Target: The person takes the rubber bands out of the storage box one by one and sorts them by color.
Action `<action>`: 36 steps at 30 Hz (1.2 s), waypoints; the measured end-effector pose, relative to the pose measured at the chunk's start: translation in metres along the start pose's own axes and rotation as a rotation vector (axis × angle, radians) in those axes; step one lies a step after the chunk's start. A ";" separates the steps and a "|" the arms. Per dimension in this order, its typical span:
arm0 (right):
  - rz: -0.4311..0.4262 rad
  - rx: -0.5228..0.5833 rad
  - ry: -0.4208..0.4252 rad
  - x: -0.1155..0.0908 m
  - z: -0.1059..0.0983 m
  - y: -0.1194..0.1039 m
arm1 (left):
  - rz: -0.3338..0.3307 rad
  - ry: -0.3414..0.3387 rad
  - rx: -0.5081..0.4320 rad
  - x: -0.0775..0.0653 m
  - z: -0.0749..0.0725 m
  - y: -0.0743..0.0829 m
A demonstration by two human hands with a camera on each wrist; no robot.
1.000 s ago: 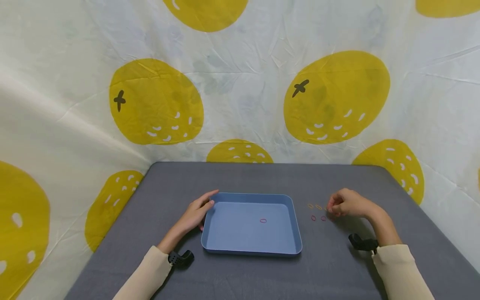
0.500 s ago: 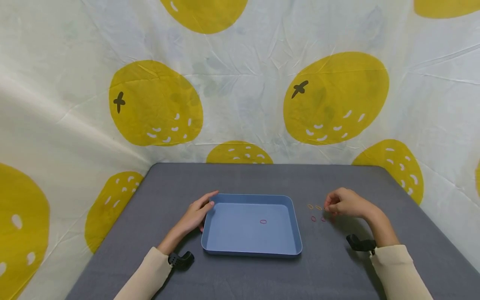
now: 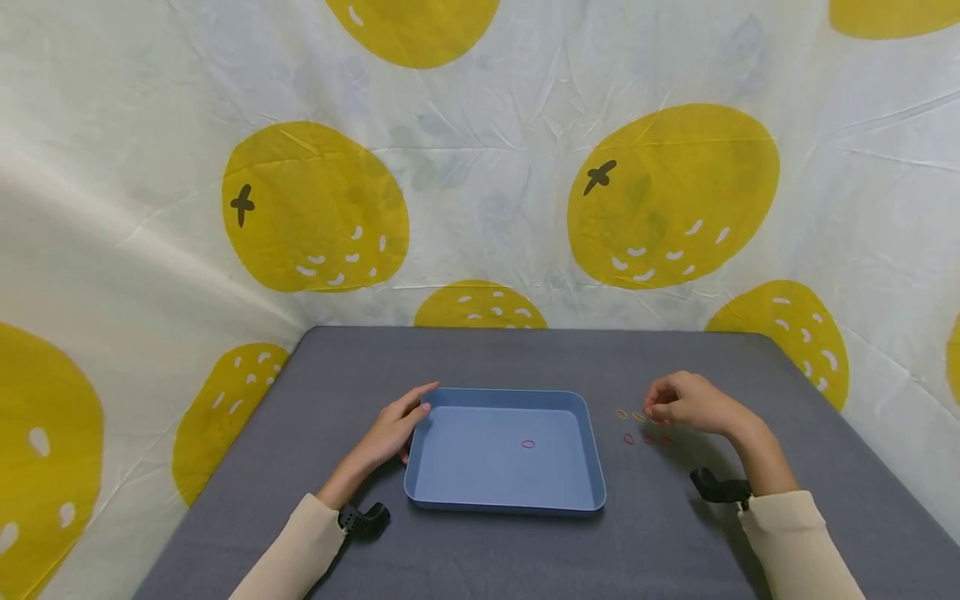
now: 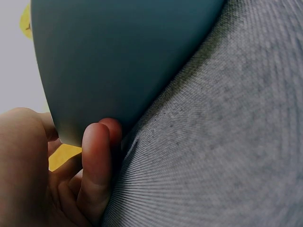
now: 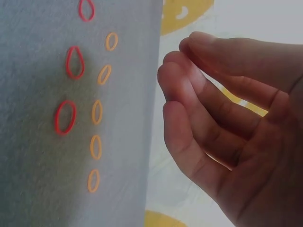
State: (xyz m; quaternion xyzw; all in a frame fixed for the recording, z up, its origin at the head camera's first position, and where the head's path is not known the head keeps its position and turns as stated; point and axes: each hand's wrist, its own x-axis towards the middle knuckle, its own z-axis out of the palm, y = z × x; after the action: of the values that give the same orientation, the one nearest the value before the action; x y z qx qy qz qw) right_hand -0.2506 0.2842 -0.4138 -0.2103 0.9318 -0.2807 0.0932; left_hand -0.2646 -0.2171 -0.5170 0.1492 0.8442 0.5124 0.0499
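A shallow blue tray (image 3: pixel 480 479) lies on the grey table with one small red rubber band (image 3: pixel 528 447) inside it. My left hand (image 3: pixel 392 429) grips the tray's left side, thumb by the rim; in the left wrist view, fingers (image 4: pixel 96 151) curl against its outer wall. To the right of the tray, several orange rubber bands (image 5: pixel 93 112) form a row, with red rubber bands (image 5: pixel 63 133) in a second row nearer me. My right hand (image 3: pixel 690 402) hovers over the right part of these rows, fingers loosely bent, nothing visible between them. It hides some bands in the head view.
The grey tabletop (image 3: pixel 517 558) extends around the tray on all sides. Behind it hangs a white cloth (image 3: pixel 487 208) printed with large yellow fruit. Black cameras are strapped on both wrists.
My right hand has moved slightly left and up above the bands, uncovering another red band. The left hand and the tray have stayed in place.
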 end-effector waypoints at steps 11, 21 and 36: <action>-0.032 0.003 -0.007 0.017 0.001 -0.015 | -0.015 -0.001 -0.004 0.001 0.000 0.000; -0.063 0.010 -0.025 0.036 -0.001 -0.032 | -0.012 -0.002 0.000 0.002 -0.001 0.004; -0.121 0.036 -0.031 0.056 0.010 -0.054 | -0.011 0.003 -0.002 0.002 -0.001 0.004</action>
State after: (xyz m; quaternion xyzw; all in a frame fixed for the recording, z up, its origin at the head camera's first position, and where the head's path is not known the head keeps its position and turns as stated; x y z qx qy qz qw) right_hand -0.2797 0.2132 -0.3947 -0.2687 0.9107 -0.2994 0.0943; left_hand -0.2657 -0.2155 -0.5129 0.1435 0.8445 0.5134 0.0516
